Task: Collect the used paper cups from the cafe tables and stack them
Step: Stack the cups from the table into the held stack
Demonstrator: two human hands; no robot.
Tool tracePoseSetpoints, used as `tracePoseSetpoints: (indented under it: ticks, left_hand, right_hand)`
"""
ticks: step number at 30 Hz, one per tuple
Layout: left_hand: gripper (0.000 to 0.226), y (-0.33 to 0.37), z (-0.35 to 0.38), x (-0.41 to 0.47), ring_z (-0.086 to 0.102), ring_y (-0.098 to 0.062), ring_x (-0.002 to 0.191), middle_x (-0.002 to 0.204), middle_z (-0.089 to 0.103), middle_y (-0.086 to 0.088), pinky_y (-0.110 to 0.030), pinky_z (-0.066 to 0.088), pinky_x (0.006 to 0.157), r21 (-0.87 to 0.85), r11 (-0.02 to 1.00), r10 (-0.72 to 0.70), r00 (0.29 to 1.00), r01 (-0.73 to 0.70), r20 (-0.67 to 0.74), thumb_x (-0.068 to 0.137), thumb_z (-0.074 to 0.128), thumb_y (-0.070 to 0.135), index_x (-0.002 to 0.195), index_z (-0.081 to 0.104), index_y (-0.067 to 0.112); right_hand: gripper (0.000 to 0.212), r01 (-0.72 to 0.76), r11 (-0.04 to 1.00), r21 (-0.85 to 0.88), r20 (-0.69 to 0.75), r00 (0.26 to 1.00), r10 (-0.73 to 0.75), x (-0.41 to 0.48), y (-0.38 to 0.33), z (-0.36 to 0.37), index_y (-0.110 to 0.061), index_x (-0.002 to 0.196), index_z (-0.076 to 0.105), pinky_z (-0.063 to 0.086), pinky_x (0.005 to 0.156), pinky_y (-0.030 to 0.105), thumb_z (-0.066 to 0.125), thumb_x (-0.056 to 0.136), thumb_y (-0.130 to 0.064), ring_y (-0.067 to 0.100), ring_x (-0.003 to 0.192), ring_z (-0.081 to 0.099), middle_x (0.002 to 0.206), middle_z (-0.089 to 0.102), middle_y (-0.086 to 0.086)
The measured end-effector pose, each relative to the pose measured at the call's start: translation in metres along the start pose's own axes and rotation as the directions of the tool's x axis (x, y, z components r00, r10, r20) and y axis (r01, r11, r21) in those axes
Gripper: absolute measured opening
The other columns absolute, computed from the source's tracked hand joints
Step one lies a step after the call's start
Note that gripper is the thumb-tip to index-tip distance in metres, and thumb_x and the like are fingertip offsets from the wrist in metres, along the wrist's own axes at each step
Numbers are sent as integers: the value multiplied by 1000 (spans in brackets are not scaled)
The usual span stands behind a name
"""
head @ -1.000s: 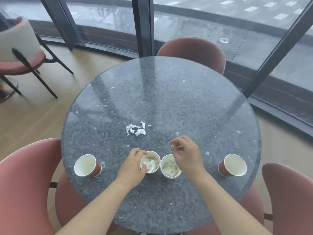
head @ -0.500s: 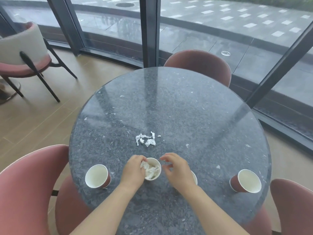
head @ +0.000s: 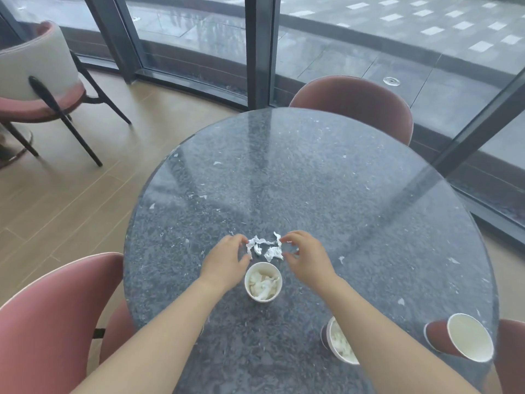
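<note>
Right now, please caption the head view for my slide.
Left hand and right hand flank paper scraps beyond a filled cup on the table.

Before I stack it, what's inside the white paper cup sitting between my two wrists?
The white paper cup holds crumpled white tissue scraps, loosely piled. Anything beneath them, including leftover liquid or the cup's bottom, is covered and cannot be seen.

Round tabletop [head: 312, 180] beside a curved glass wall [head: 193, 32], flat daylight.
Its dark speckled stone mirrors the tall dark frames; a pink chair [head: 352, 100] stands at its far side, a second pink chair [head: 42, 322] near left, a pale-backed chair [head: 37, 78] far left on the light wood floor [head: 71, 200].
</note>
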State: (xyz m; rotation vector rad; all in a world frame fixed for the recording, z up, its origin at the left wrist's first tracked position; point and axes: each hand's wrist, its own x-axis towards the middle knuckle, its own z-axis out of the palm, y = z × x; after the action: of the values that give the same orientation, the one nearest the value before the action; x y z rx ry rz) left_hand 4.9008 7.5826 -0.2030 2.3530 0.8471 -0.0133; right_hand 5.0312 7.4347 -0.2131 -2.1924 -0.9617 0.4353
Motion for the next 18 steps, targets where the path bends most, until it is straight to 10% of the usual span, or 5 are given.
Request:
tracePoseSetpoints:
  ticks: [12, 18]
  left_hand:
    - [48, -14, 46, 81, 45, -21, 116, 127, 41, 2, -38, 45, 94, 245, 922, 205, 915, -299, 346, 81, 66, 26, 125, 48, 30]
    - [18, -24, 52, 79, 54, -21, 103, 109, 53, -3, -27, 39, 88, 154, 960, 184, 940, -235, 287, 82, 62, 13, 99, 65, 19]
  right_hand:
    - [72, -94, 971, -222, 264, 952, 153, 40, 48, 28, -23, 135, 38, 38, 101, 32, 74, 74, -30, 20, 122, 36, 134, 37, -1]
    - [24, -42, 978, -202, 268, 959, 97, 43, 41, 46, -12, 107, 62, 38, 84, 25, 58, 84, -11, 25, 103, 50, 111, 51, 7]
